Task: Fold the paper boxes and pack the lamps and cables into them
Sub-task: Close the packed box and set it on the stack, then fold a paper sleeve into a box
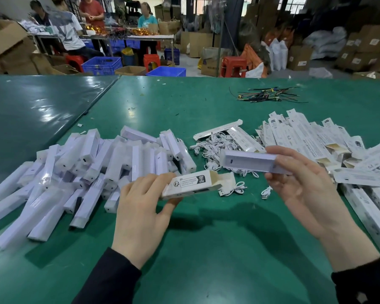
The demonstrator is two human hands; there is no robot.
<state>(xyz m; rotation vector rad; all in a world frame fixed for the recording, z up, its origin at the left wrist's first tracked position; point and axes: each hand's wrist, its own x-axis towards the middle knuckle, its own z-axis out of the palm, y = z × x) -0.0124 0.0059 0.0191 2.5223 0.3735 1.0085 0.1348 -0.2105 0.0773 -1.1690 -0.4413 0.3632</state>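
Observation:
My left hand (pixel 140 207) grips a folded white paper box (pixel 193 185) above the green table, its open end with raised flaps pointing right. My right hand (pixel 303 183) holds a white bar lamp (pixel 248 160) in clear wrap, level with the box and just to its upper right, the lamp's port end facing left. The lamp and box are apart. A heap of wrapped lamps (pixel 86 167) lies at the left. White coiled cables (pixel 217 150) lie in the middle behind the box. Flat unfolded boxes (pixel 305 137) are piled at the right.
Two loose cables (pixel 235 189) lie on the green table (pixel 206 249) right of the box. Finished long boxes (pixel 369 207) sit at the right edge. A bundle of thin dark wires (pixel 268 95) lies far back. People work at tables beyond, among crates and cartons.

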